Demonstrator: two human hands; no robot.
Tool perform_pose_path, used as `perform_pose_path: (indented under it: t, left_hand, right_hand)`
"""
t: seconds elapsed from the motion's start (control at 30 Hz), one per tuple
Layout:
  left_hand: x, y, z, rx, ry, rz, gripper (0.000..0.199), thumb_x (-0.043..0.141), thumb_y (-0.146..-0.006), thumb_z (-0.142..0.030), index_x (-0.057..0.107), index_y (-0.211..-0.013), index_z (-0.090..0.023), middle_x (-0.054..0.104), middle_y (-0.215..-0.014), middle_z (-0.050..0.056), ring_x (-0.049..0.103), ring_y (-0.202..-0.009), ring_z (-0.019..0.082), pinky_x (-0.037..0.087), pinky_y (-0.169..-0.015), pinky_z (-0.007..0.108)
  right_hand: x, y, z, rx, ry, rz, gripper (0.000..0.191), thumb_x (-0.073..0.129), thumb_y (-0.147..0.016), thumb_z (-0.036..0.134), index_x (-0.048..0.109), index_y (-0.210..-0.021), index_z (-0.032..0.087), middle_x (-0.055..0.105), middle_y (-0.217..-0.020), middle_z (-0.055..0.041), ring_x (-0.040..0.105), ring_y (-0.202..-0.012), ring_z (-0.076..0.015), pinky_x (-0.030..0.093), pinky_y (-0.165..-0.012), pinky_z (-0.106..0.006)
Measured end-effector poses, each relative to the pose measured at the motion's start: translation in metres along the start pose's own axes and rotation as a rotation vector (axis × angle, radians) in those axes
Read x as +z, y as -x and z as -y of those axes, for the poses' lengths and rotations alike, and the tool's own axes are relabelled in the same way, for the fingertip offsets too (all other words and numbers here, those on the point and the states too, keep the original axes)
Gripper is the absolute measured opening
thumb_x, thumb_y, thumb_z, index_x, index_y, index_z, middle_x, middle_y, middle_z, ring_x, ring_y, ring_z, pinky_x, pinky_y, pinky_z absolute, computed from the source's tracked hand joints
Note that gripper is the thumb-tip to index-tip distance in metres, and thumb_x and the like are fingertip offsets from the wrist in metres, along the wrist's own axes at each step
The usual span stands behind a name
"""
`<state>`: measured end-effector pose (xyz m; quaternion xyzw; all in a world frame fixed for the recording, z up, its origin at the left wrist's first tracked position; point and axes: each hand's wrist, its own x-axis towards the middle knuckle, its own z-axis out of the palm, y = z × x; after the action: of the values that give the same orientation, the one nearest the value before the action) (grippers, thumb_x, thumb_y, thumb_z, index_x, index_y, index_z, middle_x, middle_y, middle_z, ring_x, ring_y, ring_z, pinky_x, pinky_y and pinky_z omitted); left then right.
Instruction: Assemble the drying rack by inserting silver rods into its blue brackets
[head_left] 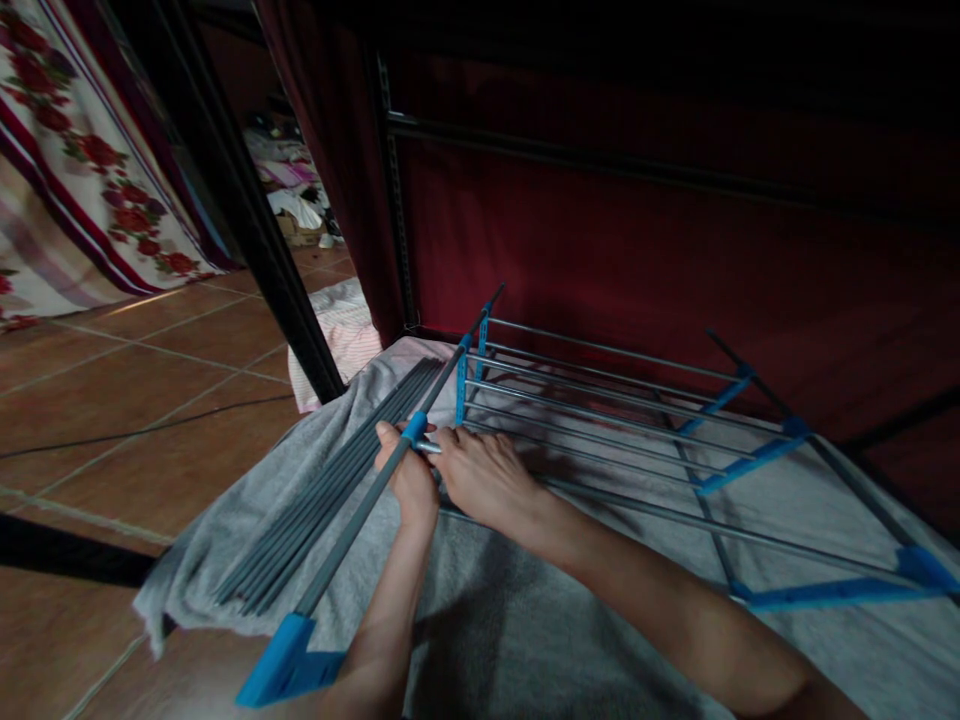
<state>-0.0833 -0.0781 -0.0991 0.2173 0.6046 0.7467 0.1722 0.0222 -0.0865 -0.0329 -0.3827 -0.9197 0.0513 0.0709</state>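
Note:
A rack of grey metal rods point(600, 408) with blue plastic connectors lies across a grey cloth point(495, 620). My left hand point(411, 480) is wrapped round the grey side pole point(360, 520) at a blue connector point(415, 428). Close on its right, my right hand point(484, 470) grips the end of a silvery crossbar point(675, 522) where it meets that connector. The crossbar's far end sits in a blue corner piece point(926, 568) at the right. Another blue corner piece point(289, 662) is at the pole's near end. Several loose grey rods point(330, 490) lie bundled left of the pole.
A black metal post point(247, 210) slants down at the left of the cloth-covered surface. Dark red fabric point(600, 260) hangs behind the rack. Beyond the post are tiled floor point(180, 400), a cable, a floral curtain point(97, 170) and a striped cloth point(337, 335).

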Motion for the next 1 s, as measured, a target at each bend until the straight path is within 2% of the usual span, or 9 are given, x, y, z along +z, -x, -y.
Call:
perform_pose_path:
  t: [0.1,0.27,0.57,0.83,0.9,1.0]
  left_hand:
    - [0.0,0.0,0.001,0.002,-0.011,0.001,0.069,0.029,-0.089,-0.079,0.057,-0.063,-0.021,0.052,-0.054,0.002,0.044,-0.049,0.016,0.042,-0.05,0.033]
    - [0.001,0.001,-0.002,0.0,-0.019,-0.005,0.059,0.03,-0.092,-0.071,0.047,-0.06,-0.025,0.045,-0.051,0.0,0.045,-0.05,0.017,0.045,-0.052,0.033]
    - [0.003,0.004,-0.007,-0.004,-0.014,-0.022,0.063,0.032,-0.086,-0.083,0.041,-0.058,-0.027,0.041,-0.049,-0.001,0.044,-0.05,0.017,0.045,-0.051,0.034]
    - [0.004,0.003,-0.005,0.011,-0.01,-0.027,0.065,0.031,-0.084,-0.085,0.041,-0.059,-0.026,0.041,-0.05,-0.001,0.041,-0.049,0.015,0.042,-0.048,0.032]
    - [0.003,0.002,-0.001,0.008,-0.023,-0.026,0.064,0.031,-0.086,-0.082,0.043,-0.059,-0.025,0.043,-0.05,-0.001,0.042,-0.049,0.015,0.043,-0.049,0.032]
    - [0.001,0.001,0.004,0.018,-0.052,-0.027,0.059,0.029,-0.093,-0.068,0.05,-0.061,-0.023,0.051,-0.053,0.001,0.048,-0.051,0.016,0.045,-0.054,0.032]
  right_hand:
    - [0.001,0.0,-0.001,0.008,-0.009,0.011,0.037,0.035,-0.11,0.035,0.056,-0.132,0.015,0.075,-0.113,-0.0165,0.074,-0.1,-0.0279,0.055,-0.084,-0.039]
    - [-0.002,-0.003,-0.005,-0.019,-0.059,0.059,0.039,0.037,-0.11,0.036,0.055,-0.136,0.014,0.076,-0.115,-0.0169,0.073,-0.107,-0.0275,0.054,-0.089,-0.038]
    - [-0.009,-0.005,-0.006,-0.01,-0.136,0.115,0.038,0.037,-0.109,0.035,0.059,-0.133,0.015,0.076,-0.113,-0.0152,0.073,-0.107,-0.0278,0.054,-0.089,-0.038]
    - [-0.008,-0.006,-0.009,0.006,-0.162,0.097,0.036,0.04,-0.108,0.037,0.061,-0.132,0.02,0.077,-0.111,-0.0114,0.073,-0.107,-0.027,0.055,-0.087,-0.037]
    - [-0.007,-0.006,-0.009,-0.008,-0.13,0.078,0.036,0.041,-0.109,0.038,0.06,-0.133,0.019,0.077,-0.111,-0.0115,0.073,-0.106,-0.0273,0.055,-0.087,-0.038]
    - [-0.004,-0.003,-0.006,-0.029,-0.042,0.049,0.037,0.04,-0.11,0.039,0.059,-0.132,0.016,0.077,-0.109,-0.0131,0.073,-0.102,-0.0272,0.055,-0.087,-0.039]
